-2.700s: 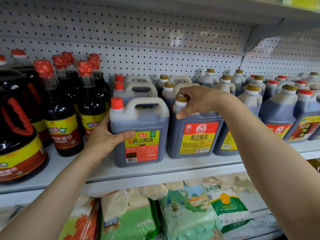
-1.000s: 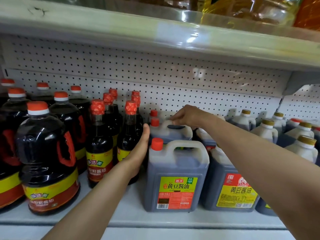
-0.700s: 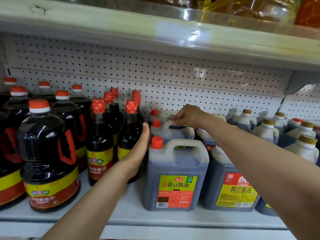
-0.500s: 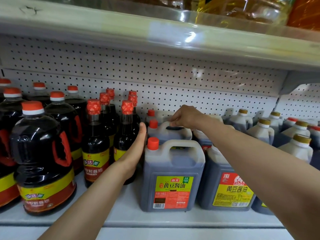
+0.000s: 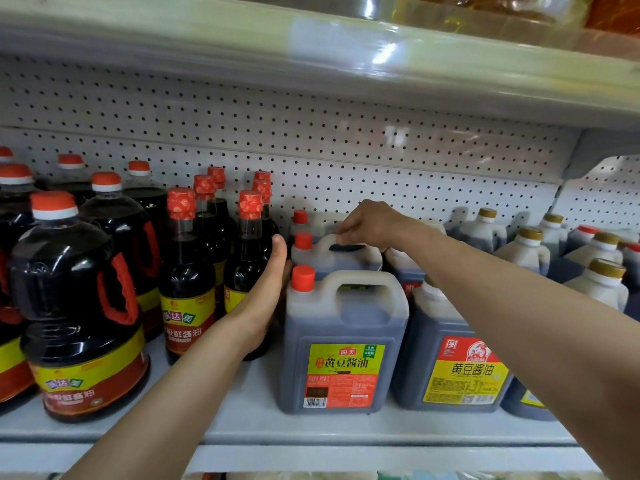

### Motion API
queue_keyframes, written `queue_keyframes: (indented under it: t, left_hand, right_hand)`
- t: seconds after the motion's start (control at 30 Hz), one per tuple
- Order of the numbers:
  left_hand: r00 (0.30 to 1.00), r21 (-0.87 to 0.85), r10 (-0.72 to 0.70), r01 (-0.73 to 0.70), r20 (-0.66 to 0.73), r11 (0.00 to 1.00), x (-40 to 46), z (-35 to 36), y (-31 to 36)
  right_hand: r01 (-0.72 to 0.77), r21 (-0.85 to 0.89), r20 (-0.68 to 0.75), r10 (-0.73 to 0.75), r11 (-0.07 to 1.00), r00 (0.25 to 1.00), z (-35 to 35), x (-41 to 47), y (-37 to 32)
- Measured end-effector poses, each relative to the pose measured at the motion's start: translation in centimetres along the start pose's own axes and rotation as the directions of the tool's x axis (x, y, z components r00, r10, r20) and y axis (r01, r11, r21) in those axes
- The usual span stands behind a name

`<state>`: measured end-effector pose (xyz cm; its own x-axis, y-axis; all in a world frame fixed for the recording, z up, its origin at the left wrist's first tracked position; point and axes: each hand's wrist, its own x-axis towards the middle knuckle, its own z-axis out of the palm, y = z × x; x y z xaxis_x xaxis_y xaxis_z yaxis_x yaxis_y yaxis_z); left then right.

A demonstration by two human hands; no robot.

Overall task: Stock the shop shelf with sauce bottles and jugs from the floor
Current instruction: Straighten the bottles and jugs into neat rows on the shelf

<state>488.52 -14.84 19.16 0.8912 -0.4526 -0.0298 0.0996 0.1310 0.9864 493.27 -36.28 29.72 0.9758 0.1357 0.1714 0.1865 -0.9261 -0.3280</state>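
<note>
The shelf (image 5: 242,424) front edge runs across the bottom of the view, and both forearms reach over it from below.

Front row, left to right: a large round bottle (image 5: 79,320) with a red side handle and orange cap; a slim bottle (image 5: 185,271) with a red foil neck; the front jug (image 5: 343,341), square, orange-capped, with a green, yellow and red label; and a neighbouring jug (image 5: 453,355) with a yellow and red label, partly covered by the right forearm.

The left hand (image 5: 266,289) stands edge-on in the gap between a second slim bottle (image 5: 247,258) and the row of jugs. Its fingers are straight and together, pointing toward the back wall, with the palm facing the jugs; it grips nothing. Whether the palm touches the jug side cannot be told.

Directly behind the front jug stands the second jug (image 5: 332,258). The right hand (image 5: 372,225) is on its handle from above, fingers curled down over the top of the loop. A third orange cap (image 5: 300,217) shows behind it.

Further right, gold-capped jugs (image 5: 526,247) fill the shelf in rows. The perforated back panel (image 5: 346,147) closes the rear, under the upper shelf (image 5: 311,53).
</note>
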Motion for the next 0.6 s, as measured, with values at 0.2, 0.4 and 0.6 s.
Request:
queue_keyframes:
  t: [0.2,0.4,0.6]
  left_hand:
    - [1.000,0.029,-0.008,0.008,-0.009,1.000,0.1,-0.1,0.3]
    - [0.999,0.043,0.011,-0.009,-0.038,0.999,-0.1,0.1,-0.1]
    - [0.999,0.035,0.030,-0.029,-0.031,0.999,-0.6,0.3,-0.5]
  right_hand:
    - [-0.040,0.013,0.001,0.040,0.999,0.999,0.0,-0.1,-0.5]
    - [-0.037,0.002,0.010,0.037,0.999,0.999,-0.1,-0.5,-0.8]
    - [-0.025,-0.026,0.001,0.025,0.999,1.000,-0.1,-0.9,-1.2]
